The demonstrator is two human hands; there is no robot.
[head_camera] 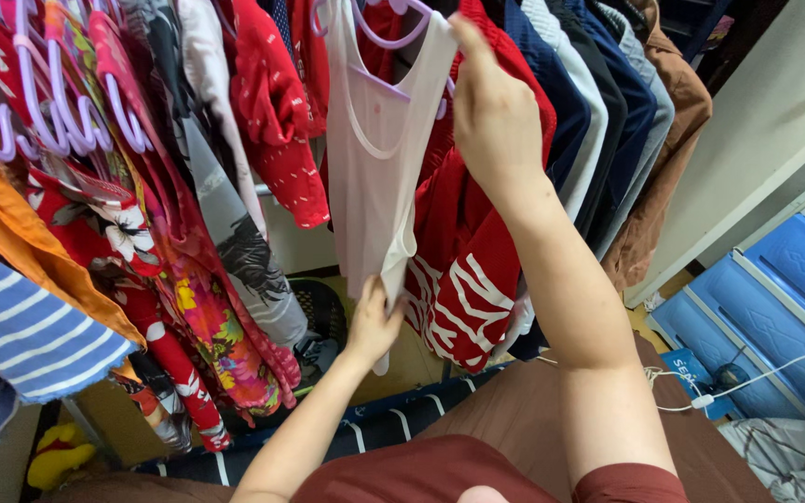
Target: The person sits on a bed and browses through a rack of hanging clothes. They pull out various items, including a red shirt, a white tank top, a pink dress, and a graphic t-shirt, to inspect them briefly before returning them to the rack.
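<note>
A white sleeveless top [379, 158] hangs on a lilac plastic hanger [386, 42] in the middle of a crowded clothes rail. My left hand [375, 321] pinches the top's lower hem. My right hand [494, 116] is raised with its fingers closed on the top's right shoulder strap, close to the hanger. A red garment with white markings [463, 279] hangs directly behind the white top.
Red floral clothes [179, 270] on lilac hangers [58, 112] and a blue striped piece [20, 326] hang at the left. Dark blue, white and brown garments [635, 121] fill the right of the rail. Blue plastic drawers [775, 298] and a white cable [747, 382] lie at the lower right.
</note>
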